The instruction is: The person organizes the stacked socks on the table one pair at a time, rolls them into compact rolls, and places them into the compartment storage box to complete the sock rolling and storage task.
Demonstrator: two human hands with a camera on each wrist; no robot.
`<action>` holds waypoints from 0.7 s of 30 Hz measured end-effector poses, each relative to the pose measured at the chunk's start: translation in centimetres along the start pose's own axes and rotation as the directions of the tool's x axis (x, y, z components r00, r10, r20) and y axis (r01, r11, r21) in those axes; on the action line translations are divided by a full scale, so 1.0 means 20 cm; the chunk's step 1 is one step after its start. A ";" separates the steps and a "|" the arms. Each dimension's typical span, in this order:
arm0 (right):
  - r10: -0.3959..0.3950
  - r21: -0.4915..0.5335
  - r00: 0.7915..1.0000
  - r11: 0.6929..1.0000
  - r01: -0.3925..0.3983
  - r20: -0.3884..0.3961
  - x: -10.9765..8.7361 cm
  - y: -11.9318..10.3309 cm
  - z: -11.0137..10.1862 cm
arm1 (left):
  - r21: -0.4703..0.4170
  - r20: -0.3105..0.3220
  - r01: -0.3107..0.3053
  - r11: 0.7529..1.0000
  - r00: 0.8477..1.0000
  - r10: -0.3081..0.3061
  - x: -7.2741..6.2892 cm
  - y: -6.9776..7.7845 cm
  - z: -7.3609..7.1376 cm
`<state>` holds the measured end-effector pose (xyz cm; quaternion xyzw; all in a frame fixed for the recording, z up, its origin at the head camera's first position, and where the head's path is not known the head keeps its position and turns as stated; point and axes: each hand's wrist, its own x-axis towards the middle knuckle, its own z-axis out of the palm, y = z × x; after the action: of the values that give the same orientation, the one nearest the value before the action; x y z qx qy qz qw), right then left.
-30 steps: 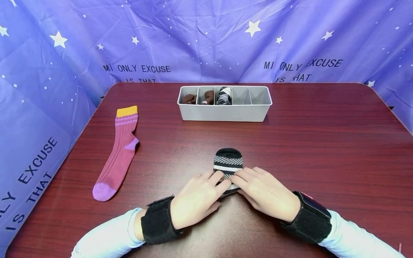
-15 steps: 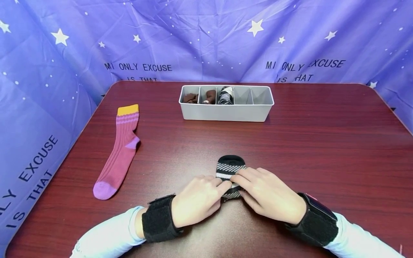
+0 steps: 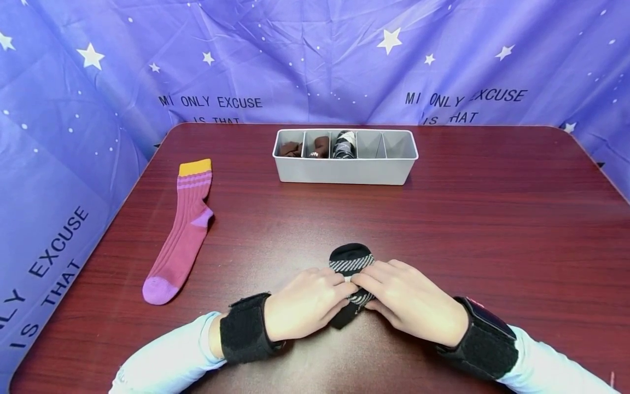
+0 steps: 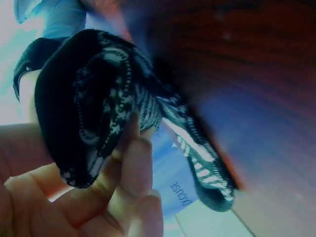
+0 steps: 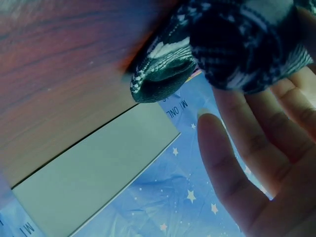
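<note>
A black sock with white and grey stripes [image 3: 350, 261] lies near the front middle of the table, between both hands. My left hand [image 3: 305, 304] pinches its near part from the left, and my right hand [image 3: 412, 302] holds it from the right, their fingertips almost meeting. A black end of the sock sticks out toward me under the fingers. In the left wrist view the near part of the sock [image 4: 69, 108] is folded up, with fingers [image 4: 137, 165] against it. The right wrist view has the folded sock [image 5: 242, 49] above the right hand's fingers [image 5: 256, 128].
A grey divided box [image 3: 344, 172] stands at the back; its left compartments hold brown socks [image 3: 321, 146] and a black-and-grey patterned sock [image 3: 344, 145]. One pink sock with a yellow cuff [image 3: 184, 230] lies flat at left. Purple star-printed cloth [image 3: 315, 60] hangs behind the table.
The striped sock has drawn closer to me, and less of it shows beyond the fingers. Its near part has been turned up, and a black end now pokes out below the left hand.
</note>
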<state>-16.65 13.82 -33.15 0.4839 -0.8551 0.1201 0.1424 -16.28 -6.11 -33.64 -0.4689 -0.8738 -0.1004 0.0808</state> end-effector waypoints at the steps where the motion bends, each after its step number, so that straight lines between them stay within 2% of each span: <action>1: -0.003 0.000 1.000 1.000 0.003 -0.010 0.00 0.00 0.00 | -0.004 0.003 -0.001 1.000 1.000 0.001 0.00 0.00 0.00; 5: -0.010 0.007 0.999 1.000 0.010 -0.036 0.00 0.01 0.01 | -0.008 0.048 0.001 1.000 0.999 -0.001 0.00 -0.01 0.00; 9: 0.001 0.015 1.000 1.000 -0.001 -0.028 0.00 0.01 0.00 | 0.015 0.092 0.008 1.000 0.996 -0.010 0.00 0.00 0.00; 16: 0.035 -0.009 0.999 0.999 -0.035 0.015 0.00 0.01 -0.01 | 0.004 0.069 0.029 1.000 0.997 -0.030 0.01 0.01 0.00; 21: 0.027 -0.001 1.000 1.000 -0.027 -0.001 0.00 0.02 -0.01 | 0.034 0.038 0.058 0.998 0.998 -0.059 0.01 0.00 0.00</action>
<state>-16.98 14.03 -33.03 0.4722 -0.8615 0.1218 0.1414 -16.28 -5.98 -33.51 -0.4435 -0.8901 -0.0795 0.0685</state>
